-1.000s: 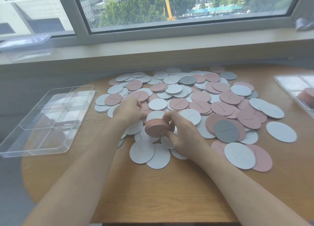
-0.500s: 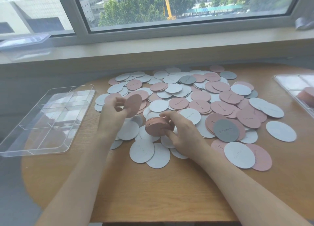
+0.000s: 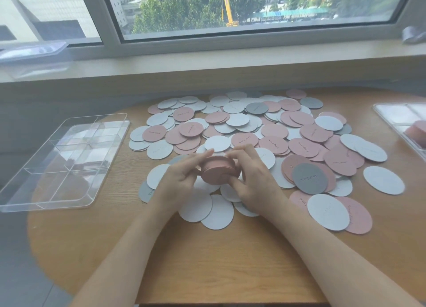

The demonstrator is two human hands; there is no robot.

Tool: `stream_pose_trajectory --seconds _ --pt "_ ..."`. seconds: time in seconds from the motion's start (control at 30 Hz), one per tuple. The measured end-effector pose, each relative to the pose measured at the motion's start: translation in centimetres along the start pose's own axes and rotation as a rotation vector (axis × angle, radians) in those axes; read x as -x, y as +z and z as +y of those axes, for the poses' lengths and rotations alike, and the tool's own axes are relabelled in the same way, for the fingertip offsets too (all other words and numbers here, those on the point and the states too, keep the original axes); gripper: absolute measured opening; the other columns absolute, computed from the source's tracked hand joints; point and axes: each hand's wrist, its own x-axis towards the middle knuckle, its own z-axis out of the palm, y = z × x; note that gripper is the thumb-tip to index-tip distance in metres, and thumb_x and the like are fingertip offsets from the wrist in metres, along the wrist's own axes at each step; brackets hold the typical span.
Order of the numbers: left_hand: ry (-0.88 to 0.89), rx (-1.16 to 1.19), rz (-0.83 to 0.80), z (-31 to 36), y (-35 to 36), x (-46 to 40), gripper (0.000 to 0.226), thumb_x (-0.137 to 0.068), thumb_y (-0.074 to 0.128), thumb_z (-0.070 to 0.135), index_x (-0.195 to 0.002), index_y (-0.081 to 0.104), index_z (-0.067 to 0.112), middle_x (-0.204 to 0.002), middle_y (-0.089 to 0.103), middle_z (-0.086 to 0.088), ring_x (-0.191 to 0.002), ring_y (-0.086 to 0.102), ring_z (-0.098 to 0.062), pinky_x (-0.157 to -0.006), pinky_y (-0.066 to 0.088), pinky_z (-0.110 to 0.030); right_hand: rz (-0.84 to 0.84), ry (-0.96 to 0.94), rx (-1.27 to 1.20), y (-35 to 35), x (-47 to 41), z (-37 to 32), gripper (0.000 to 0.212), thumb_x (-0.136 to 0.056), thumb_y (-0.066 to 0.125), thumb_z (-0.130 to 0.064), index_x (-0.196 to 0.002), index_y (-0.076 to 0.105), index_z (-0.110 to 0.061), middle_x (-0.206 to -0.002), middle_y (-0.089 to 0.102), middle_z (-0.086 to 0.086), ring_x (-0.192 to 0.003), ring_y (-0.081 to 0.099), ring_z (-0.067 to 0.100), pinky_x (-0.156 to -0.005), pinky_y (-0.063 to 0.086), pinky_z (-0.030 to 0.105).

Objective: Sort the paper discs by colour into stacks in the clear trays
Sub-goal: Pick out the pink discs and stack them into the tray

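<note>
Left hand (image 3: pixel 178 180) now back on pink stack (image 3: pixel 219 170), both hands clamped squaring it with right hand (image 3: pixel 253 180); next: carry to right tray (image 3: pixel 391 113)

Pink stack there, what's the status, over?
Both hands, left hand and right hand, grip the pink stack. Left tray empty. Loose discs cover the table. Nothing blocking.

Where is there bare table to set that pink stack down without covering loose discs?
Bare wood lies along the near table edge under both forearms, and in the strip between the left clear tray and the disc pile. The middle, around the pink stack held by the left hand and right hand, is crowded.
</note>
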Motion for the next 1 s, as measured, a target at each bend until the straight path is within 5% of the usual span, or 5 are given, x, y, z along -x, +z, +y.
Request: stream_pose_trajectory --seconds 0.13,0.3,0.6,0.77,1.0 --pt "0.019 -0.151 -0.098 -0.2 0.4 0.2 0.089 -0.081 0.04 -0.021 -0.144 0.042 0.042 -0.124 0.061 0.015 -0.104 0.056 -0.001 -0.093 0.036 -0.007 -0.017 -0.017 0.012 -0.1 0.1 0.0 0.05 -0.084 0.067 -0.006 -0.132 0.055 -0.008 -0.122 0.062 -0.001 -0.106 0.052 0.008 -0.09 0.036 0.015" --pt "0.09 -0.208 0.084 -1.0 0.0 -1.1 0.055 -0.091 0.051 -0.011 -0.13 0.066 0.025 -0.115 0.063 0.011 -0.111 0.053 -0.003 -0.093 0.042 -0.019 0.004 -0.041 0.072 -0.1 0.1 -0.2 0.045 -0.083 0.066 -0.011 -0.127 0.058 -0.01 -0.109 0.058 -0.01 -0.089 0.039 -0.003 -0.082 0.032 0.016" --pt "-0.138 -0.299 0.204 -0.2 -0.4 -5.6 0.012 -0.092 0.067 0.013 -0.1 0.073 0.019 -0.091 0.064 0.001 -0.078 0.063 -0.013 -0.073 0.045 -0.018 0.006 -0.033 0.078 -0.1 0.2 -0.1 0.043 -0.083 0.071 -0.01 -0.125 0.059 -0.01 -0.104 0.056 -0.01 -0.087 0.037 -0.004 -0.08 0.033 0.018" --pt "-0.314 -0.637 0.065 -0.9 1.0 -5.9 0.035 -0.089 0.064 0.053 -0.114 0.072 0.029 -0.112 0.059 -0.002 -0.106 0.058 -0.022 -0.09 0.049 -0.041 0.008 -0.051 0.063 -0.2 0.2 -0.2 0.042 -0.082 0.07 -0.009 -0.123 0.06 -0.009 -0.107 0.062 -0.003 -0.087 0.035 -0.006 -0.08 0.03 0.014" --pt "-0.358 -0.462 0.001 -0.5 0.4 -6.3 0.03 -0.081 0.076 0.047 -0.104 0.072 0.029 -0.112 0.062 0.001 -0.101 0.063 -0.015 -0.087 0.05 -0.033 -0.007 -0.038 0.072 -0.4 0.1 -0.5 0.04 -0.081 0.071 -0.008 -0.121 0.061 -0.012 -0.101 0.051 -0.016 -0.084 0.034 -0.003 -0.077 0.031 0.012"
